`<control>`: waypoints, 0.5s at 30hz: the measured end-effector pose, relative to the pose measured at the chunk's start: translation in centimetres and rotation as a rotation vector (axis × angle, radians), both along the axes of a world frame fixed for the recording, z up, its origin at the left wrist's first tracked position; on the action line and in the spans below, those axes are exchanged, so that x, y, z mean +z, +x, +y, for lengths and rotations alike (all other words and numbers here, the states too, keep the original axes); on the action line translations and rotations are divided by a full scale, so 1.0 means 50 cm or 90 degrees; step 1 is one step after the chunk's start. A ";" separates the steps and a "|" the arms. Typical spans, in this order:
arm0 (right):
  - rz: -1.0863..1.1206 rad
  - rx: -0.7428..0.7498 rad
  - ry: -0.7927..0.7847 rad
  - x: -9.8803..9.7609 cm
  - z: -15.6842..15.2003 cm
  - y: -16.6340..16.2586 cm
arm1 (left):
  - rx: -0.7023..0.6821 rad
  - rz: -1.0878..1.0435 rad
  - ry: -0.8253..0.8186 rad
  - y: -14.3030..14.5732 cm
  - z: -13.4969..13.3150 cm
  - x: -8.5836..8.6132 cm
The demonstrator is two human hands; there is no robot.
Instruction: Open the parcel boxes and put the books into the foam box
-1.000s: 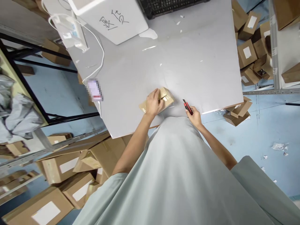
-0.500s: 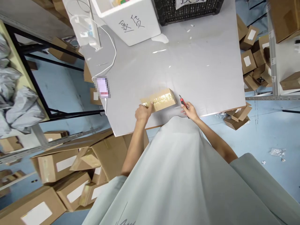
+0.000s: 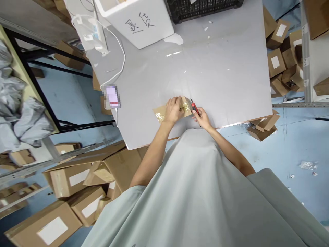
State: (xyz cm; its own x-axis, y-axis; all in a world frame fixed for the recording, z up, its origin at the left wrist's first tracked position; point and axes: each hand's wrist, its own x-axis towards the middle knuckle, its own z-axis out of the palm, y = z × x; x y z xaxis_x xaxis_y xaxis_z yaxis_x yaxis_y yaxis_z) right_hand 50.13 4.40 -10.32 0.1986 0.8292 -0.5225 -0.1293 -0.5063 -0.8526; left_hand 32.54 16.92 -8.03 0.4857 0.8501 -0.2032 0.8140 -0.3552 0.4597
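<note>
Red knife (image 3: 194,106) points away; half-hidden box (image 3: 186,109) seems to lie crosswise.

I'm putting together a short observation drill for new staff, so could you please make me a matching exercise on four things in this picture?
Things
1. Cutter
2. Taped box
3. White bin
4. Crate

Places and looks
A. Black, with latticed sides
B. Under the left hand
C. Marked with dark handwriting
D. In the right hand

Pairs: 1-D, 2-B, 3-C, 4-A
</note>
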 end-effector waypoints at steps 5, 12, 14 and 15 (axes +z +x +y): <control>-0.193 0.062 0.026 0.007 -0.006 0.018 | 0.018 -0.015 0.033 -0.014 -0.035 -0.022; -0.358 0.195 0.067 0.024 0.022 0.051 | 0.050 -0.019 0.042 -0.028 -0.066 -0.050; -0.373 0.235 0.074 0.032 0.030 0.057 | 0.049 -0.017 0.040 -0.029 -0.065 -0.052; -0.378 0.251 0.072 0.037 0.034 0.060 | 0.049 -0.017 0.039 -0.030 -0.064 -0.052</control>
